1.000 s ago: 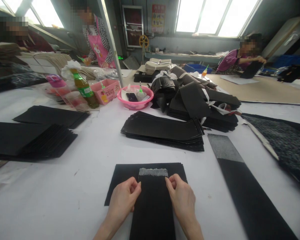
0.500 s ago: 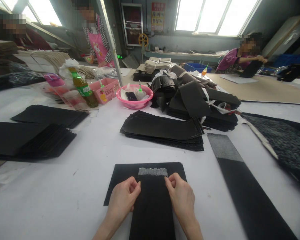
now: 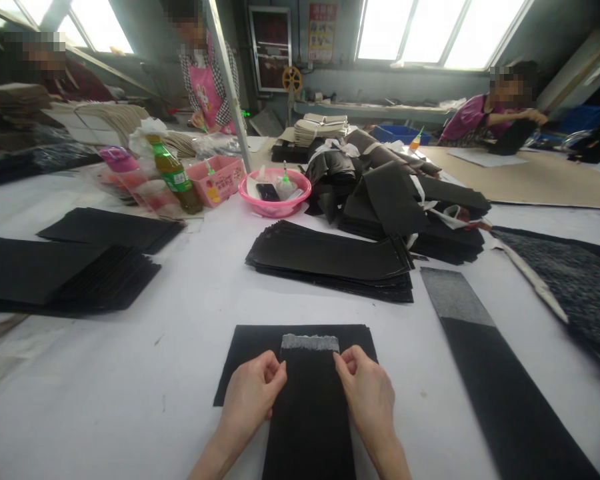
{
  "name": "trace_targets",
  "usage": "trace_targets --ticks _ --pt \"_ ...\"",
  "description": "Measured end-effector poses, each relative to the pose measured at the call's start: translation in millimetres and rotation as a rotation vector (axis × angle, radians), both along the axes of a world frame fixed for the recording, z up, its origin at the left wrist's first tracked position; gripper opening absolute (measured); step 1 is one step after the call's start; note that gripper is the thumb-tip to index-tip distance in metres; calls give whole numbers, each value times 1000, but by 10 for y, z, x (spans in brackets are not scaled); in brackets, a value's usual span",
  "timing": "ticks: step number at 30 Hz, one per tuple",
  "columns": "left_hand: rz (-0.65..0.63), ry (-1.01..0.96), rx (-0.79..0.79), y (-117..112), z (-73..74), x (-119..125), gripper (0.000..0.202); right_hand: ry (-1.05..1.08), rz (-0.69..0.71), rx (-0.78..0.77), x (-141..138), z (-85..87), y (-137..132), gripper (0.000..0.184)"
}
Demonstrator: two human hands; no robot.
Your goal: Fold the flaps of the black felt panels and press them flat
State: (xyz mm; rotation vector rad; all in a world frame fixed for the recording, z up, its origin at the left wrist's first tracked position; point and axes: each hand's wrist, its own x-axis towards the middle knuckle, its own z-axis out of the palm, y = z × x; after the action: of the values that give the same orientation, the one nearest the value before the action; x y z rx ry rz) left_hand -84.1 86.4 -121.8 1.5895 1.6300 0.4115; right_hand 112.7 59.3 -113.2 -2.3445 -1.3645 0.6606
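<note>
A narrow black strip [image 3: 310, 413] with a grey glued end [image 3: 309, 343] lies lengthwise on a black rectangular sheet [image 3: 250, 347] near the table's front edge. My left hand [image 3: 253, 393] pinches the strip's left edge just below the grey end, fingers curled. On the opposite edge my right hand [image 3: 366, 393] pinches the same strip at the same height. Both hands rest on the sheet.
A fanned stack of black strips [image 3: 330, 257] lies just beyond; a long black strip with a grey end [image 3: 480, 353] lies right. Black sheet stacks [image 3: 65, 273] sit left. A pink bowl [image 3: 275, 193], a pink box [image 3: 219, 180] and a bottle [image 3: 174, 175] stand behind. Other people work at far benches.
Only the camera has shifted slightly, sliding the scene a little right. Both hands keep their pinch on the strip in the same place.
</note>
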Motion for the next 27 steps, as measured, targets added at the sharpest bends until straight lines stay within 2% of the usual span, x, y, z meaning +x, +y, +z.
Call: trace_targets --ticks 14,27 --pt "15 17 -10 0 24 26 36 -23 8 2 2 -8 5 25" --pt "8 194 81 -6 30 60 29 -63 7 -3 -2 1 12 21"
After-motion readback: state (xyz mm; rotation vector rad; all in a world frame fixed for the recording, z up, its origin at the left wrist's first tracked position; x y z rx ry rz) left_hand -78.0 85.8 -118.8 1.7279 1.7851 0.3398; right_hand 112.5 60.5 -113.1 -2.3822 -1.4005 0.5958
